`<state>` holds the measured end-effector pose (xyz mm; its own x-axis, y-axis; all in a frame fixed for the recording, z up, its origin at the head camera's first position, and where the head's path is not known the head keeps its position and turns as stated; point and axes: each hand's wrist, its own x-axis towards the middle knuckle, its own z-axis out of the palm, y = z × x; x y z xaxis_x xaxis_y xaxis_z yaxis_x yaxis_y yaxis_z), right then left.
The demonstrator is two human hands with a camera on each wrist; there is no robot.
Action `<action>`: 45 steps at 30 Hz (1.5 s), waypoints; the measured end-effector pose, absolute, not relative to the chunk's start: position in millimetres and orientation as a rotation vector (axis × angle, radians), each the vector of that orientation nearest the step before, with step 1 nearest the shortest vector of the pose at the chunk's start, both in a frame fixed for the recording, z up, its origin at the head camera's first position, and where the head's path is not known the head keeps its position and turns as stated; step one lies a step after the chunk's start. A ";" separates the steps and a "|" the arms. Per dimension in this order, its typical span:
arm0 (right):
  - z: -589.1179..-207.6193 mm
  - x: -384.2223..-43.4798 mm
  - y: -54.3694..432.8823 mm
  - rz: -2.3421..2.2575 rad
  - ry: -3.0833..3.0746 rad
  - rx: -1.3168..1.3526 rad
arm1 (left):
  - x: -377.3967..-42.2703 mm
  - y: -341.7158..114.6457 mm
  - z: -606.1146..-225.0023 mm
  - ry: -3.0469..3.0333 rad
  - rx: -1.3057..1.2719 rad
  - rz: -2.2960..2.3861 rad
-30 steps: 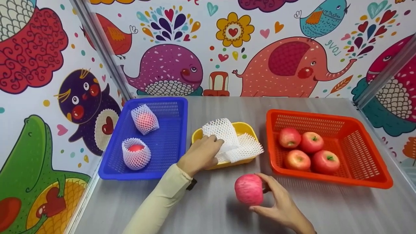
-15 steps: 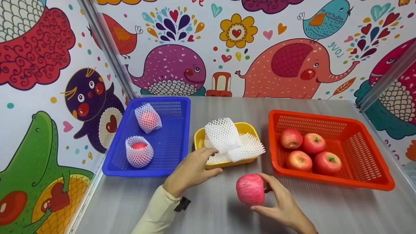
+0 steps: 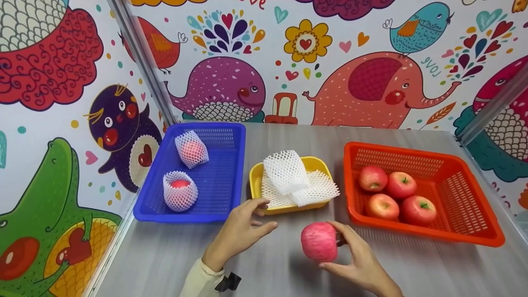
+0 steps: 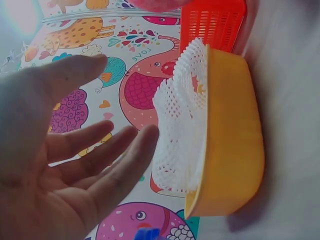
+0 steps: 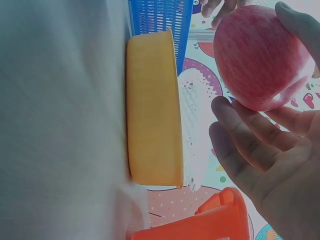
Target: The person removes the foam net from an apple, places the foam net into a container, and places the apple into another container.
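My right hand (image 3: 358, 262) grips a pinkish-red apple (image 3: 319, 242) between thumb and fingers, held up in front of the yellow basket (image 3: 256, 181). In the right wrist view the same apple (image 5: 260, 57) sits against the thumb and fingertips. My left hand (image 3: 239, 233) holds nothing; its fingers are relaxed and spread, just in front of the yellow basket's near left corner. White foam net sleeves (image 3: 285, 171) lie piled in that basket. From the left wrist camera, the left hand's fingers (image 4: 115, 170) show bare beside the foam nets (image 4: 175, 130).
A blue basket (image 3: 222, 215) on the left contains two apples in foam nets (image 3: 180, 192). On the right, a red basket (image 3: 458, 237) holds several bare apples (image 3: 418, 209). Printed cartoon walls (image 3: 222, 88) close off the back and sides of the grey table (image 3: 272, 276).
My left hand has drawn back from the foam nets toward me, off the yellow basket, with its fingers loosening. The right hand keeps the apple in nearly the same spot.
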<state>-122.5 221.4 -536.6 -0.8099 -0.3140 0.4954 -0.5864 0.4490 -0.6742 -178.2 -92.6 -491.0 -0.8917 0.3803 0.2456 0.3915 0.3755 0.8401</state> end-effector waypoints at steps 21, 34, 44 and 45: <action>-477.9 -145.1 288.8 0.907 -2.504 0.655 | -169.4 -98.1 -496.8 -2.600 -0.725 -1.612; -450.1 -173.4 400.5 0.574 -2.958 -0.026 | -170.9 -99.5 -498.6 -2.657 -0.737 -1.598; -461.9 -190.0 443.0 0.516 -3.223 -0.354 | -170.8 -101.3 -504.0 -2.693 -0.763 -1.564; -462.1 -190.6 443.9 0.512 -3.226 -0.370 | -170.7 -101.4 -504.4 -2.685 -0.772 -1.560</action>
<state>-190.6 443.9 -462.1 -0.9642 0.1973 -0.1773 0.2425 0.9265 -0.2878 -170.7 -101.4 -504.4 -0.8819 0.4332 0.1862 0.3763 0.4085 0.8316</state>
